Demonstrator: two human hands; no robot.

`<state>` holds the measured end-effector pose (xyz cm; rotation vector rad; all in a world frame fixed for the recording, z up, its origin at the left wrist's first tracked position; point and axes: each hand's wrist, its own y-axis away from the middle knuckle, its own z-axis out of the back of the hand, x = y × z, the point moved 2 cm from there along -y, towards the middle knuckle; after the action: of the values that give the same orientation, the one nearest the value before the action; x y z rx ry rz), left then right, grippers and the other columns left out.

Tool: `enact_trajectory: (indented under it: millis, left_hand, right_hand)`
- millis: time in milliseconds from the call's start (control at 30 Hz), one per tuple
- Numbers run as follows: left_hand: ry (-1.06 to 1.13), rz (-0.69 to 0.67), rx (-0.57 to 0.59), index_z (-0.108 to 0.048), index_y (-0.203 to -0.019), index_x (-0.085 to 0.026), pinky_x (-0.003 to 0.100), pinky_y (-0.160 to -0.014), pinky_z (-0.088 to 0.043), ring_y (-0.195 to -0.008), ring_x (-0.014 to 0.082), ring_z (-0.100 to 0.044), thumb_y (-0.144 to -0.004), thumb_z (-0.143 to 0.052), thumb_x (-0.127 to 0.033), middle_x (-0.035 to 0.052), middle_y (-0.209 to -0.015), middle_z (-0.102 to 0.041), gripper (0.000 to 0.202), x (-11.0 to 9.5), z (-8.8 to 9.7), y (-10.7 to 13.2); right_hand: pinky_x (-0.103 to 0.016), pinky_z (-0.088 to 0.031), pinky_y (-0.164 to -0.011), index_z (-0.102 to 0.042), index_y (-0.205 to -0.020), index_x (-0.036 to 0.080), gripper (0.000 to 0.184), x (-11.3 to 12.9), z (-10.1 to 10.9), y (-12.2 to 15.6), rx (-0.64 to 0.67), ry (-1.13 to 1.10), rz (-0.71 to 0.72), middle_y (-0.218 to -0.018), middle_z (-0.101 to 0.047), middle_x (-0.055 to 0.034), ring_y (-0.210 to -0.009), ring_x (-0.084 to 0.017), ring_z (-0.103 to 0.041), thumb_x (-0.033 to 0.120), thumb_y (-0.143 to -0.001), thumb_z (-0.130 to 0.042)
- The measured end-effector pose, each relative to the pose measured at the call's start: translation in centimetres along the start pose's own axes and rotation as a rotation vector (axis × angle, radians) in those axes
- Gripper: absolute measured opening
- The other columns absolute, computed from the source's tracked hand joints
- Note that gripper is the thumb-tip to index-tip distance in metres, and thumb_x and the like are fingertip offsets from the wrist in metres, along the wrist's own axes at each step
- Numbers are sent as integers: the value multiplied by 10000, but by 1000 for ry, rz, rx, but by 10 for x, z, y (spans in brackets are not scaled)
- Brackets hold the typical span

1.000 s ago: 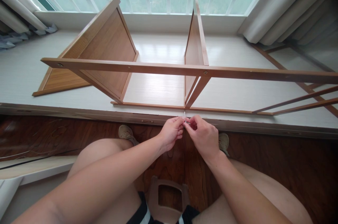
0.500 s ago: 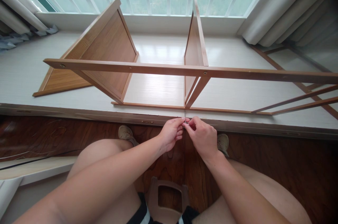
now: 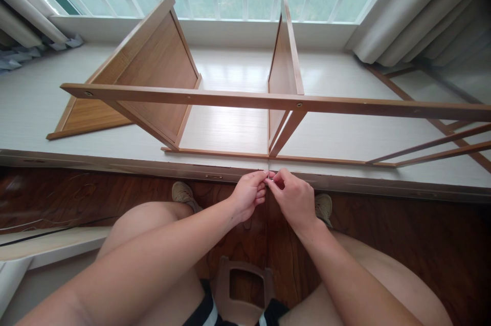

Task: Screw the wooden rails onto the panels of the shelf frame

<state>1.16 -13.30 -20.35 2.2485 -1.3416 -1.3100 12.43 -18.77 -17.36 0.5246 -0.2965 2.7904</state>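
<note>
Slim metal pin [image 3: 269,171], too small to make out in detail, stands upright between the fingertips of both hands. The left hand [image 3: 248,194] and the right hand [image 3: 294,198] meet thumb to thumb, each grip pinched shut on the slim metal pin, with the other fingers curled in. The pin's upper end shows just above the fingertips, at the near edge of the white window ledge [image 3: 34,106] and right below the foot of the upright divider [image 3: 284,65]. That divider belongs to a wooden shelf frame [image 3: 230,101] lying on the ledge, its long front rail crossing the view above the hands. Below the hands, two shoes [image 3: 183,193] rest on the dark wooden floor [image 3: 402,234], and a brown stool [image 3: 245,285] shows between the knees.
</note>
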Motion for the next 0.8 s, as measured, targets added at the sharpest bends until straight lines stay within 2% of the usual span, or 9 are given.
enact_trajectory:
  millis: [800]
  left_hand:
    - [-2,-19,-5,-642,-844,-131,204,-425,-74,-453,47,-160,-805,-678,-399,-91,-524,-199,273,0,1,-1]
  right_hand:
    - [-267,-234,-546,-556,-753,217,226,0,-1,-1,-15,4,13,-686,-668,33,-589,-150,-589,393,-867,-639]
